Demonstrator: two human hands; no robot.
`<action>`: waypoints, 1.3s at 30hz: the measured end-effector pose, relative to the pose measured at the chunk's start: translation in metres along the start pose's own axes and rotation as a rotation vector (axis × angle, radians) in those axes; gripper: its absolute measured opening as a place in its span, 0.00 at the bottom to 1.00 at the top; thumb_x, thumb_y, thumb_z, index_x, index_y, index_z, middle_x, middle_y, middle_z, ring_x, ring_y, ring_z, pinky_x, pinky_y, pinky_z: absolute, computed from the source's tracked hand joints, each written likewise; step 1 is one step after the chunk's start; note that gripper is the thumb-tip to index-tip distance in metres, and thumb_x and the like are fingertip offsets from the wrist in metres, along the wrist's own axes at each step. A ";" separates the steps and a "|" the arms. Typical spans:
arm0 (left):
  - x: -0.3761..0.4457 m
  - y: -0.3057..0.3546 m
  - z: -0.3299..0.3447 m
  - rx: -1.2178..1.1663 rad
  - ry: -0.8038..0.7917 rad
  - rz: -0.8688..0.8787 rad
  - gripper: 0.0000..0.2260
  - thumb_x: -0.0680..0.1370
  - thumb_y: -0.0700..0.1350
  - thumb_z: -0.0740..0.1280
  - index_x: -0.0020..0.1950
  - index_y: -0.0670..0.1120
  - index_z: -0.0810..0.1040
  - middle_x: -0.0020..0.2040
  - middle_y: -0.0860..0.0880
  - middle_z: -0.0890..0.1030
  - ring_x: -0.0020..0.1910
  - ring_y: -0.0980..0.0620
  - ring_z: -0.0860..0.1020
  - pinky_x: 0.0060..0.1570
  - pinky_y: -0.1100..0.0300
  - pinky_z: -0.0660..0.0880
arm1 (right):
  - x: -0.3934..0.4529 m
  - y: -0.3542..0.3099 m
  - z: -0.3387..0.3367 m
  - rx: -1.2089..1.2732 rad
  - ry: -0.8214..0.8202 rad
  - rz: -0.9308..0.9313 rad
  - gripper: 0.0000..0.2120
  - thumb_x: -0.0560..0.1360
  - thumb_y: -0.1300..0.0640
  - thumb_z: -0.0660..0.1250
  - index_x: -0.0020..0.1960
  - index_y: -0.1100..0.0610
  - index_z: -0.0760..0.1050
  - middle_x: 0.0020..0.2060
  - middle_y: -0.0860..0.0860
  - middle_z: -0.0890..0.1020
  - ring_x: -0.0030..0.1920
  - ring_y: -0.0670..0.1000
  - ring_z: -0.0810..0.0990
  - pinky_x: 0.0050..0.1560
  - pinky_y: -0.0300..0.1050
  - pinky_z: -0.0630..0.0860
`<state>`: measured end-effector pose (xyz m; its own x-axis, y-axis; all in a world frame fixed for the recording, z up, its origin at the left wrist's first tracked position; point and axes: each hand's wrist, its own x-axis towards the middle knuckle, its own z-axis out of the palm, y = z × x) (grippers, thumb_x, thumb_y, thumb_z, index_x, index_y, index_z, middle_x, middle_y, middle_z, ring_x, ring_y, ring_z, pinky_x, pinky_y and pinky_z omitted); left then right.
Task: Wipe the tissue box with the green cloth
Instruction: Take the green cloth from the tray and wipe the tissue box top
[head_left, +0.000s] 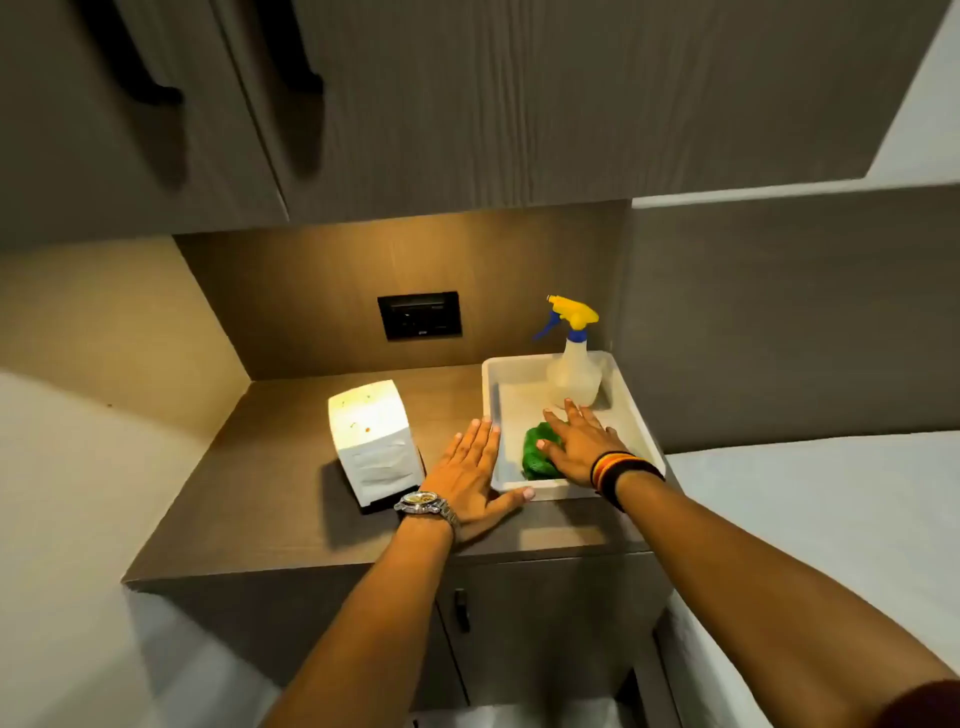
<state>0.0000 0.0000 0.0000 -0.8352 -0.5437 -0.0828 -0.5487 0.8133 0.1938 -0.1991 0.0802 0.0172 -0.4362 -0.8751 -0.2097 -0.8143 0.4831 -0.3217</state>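
Trouble is waiting if we are snatching the green cloth (537, 453) lying under our right hand (579, 446), fingers spread flat, because the spray bottle (572, 371) standing just beyond our fingertips could topple, while our left hand (470, 475), fingers together, is resting beside the tissue box (373, 439).

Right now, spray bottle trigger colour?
Blue trigger under a yellow nozzle head; clearest in the head view.

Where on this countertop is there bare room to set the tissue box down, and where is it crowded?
Free: the strip between the tissue box and the back wall under the socket, and the corner left of the box. Crowded: the right side, filled by the white tray holding the spray bottle, green cloth and right hand; the left hand fills the gap beside it.
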 end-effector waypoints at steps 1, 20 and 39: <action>0.004 0.000 0.003 0.013 -0.016 0.022 0.48 0.74 0.75 0.47 0.82 0.45 0.37 0.81 0.46 0.36 0.80 0.49 0.37 0.76 0.53 0.35 | 0.009 0.001 0.003 0.010 -0.035 0.014 0.33 0.79 0.35 0.54 0.80 0.46 0.52 0.81 0.53 0.47 0.80 0.59 0.47 0.76 0.65 0.51; -0.032 -0.054 -0.052 0.034 0.463 0.151 0.46 0.78 0.71 0.54 0.82 0.41 0.43 0.82 0.43 0.40 0.81 0.46 0.39 0.79 0.47 0.44 | 0.005 -0.076 -0.026 0.293 0.255 0.103 0.16 0.71 0.48 0.71 0.58 0.50 0.83 0.52 0.57 0.85 0.52 0.62 0.82 0.55 0.51 0.79; -0.057 -0.152 -0.015 -0.606 0.569 -0.281 0.54 0.58 0.67 0.78 0.77 0.55 0.57 0.73 0.50 0.68 0.69 0.50 0.70 0.67 0.53 0.72 | 0.005 -0.235 0.020 -0.020 0.111 -0.429 0.39 0.74 0.30 0.57 0.80 0.45 0.53 0.81 0.51 0.52 0.80 0.57 0.48 0.77 0.56 0.48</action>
<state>0.1318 -0.0957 -0.0103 -0.4378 -0.8596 0.2636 -0.4814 0.4717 0.7387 -0.0019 -0.0372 0.0733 -0.0948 -0.9947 0.0393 -0.9373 0.0759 -0.3403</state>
